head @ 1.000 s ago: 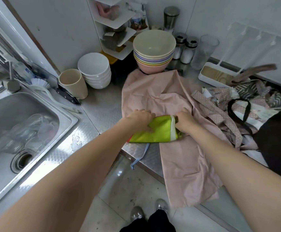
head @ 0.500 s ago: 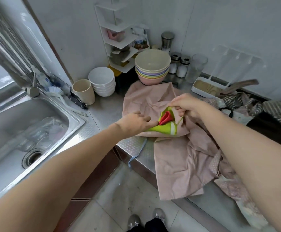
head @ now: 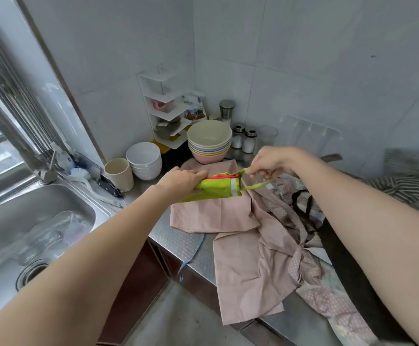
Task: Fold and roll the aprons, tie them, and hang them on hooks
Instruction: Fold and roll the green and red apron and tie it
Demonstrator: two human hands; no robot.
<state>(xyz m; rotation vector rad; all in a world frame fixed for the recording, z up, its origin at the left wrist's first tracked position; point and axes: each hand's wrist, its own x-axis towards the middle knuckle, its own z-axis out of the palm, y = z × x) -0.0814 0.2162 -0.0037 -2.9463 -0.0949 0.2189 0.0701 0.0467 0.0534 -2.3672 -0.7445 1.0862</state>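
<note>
A big metal sink (head: 28, 221) sits on the left of the steel counter (head: 186, 243). A pink apron (head: 241, 245) lies spread on the counter and hangs over its edge. A stack of bowls (head: 209, 142) stands behind it. Above the pink apron, the left hand (head: 181, 181) grips a rolled green apron (head: 216, 189). The right hand (head: 271, 162) pinches the thin green strap (head: 254, 187) at the roll's end.

There are two hands, the left hand (head: 183, 179) and the right hand (head: 269, 162). One green roll (head: 214, 189), one pink apron (head: 231, 221), one cup (head: 118, 174), two stacks of bowls (head: 144, 161) (head: 209, 141), two shakers (head: 244, 139) and one sink (head: 28, 221).
</note>
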